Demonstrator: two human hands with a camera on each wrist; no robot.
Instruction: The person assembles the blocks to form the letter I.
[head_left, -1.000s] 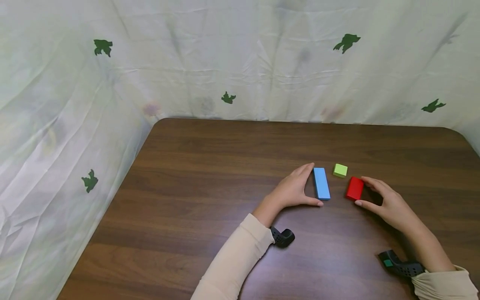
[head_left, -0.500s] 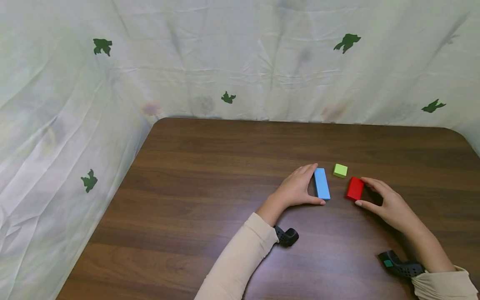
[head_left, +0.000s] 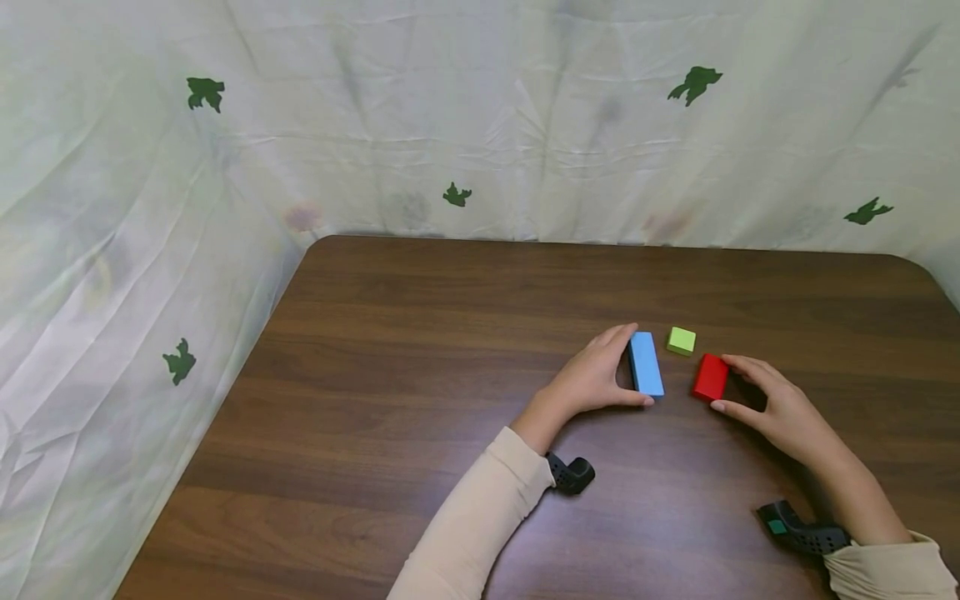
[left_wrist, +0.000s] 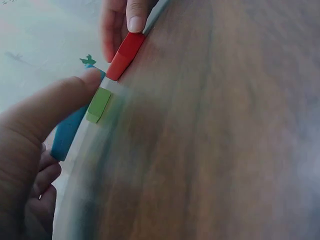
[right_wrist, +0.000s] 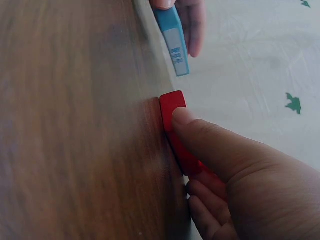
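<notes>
The red block (head_left: 709, 377) is pinched by the right hand (head_left: 776, 412), with the thumb at the end nearer the body and the fingers at the other; it appears to be rested on the desk (head_left: 360, 417), right of the middle and toward the far right corner. Just left of it, across a narrow gap, the longer blue block (head_left: 647, 363) is held lengthwise by the left hand (head_left: 588, 375), whose thumb and fingers are spread wider to span its ends. It looks slightly raised, though this cannot be told for certain. The pinch is best kept even at both ends, so that neither block is tipped; since the blue one is gripped only at its ends, any shift of it is best made slowly and level.

Around the work, the left sleeve (head_left: 476, 517) and right sleeve (head_left: 892, 568) are seen nearest, with a black device worn at each wrist; the right one is carried low and is best kept from brushing the desk. Beyond the gap, toward the far edge, the green block (head_left: 682, 340) is left untouched, near both held blocks, and could be knocked by a forward swing. Past the far edge, a pale cloth (head_left: 525, 108) is hung.
</notes>
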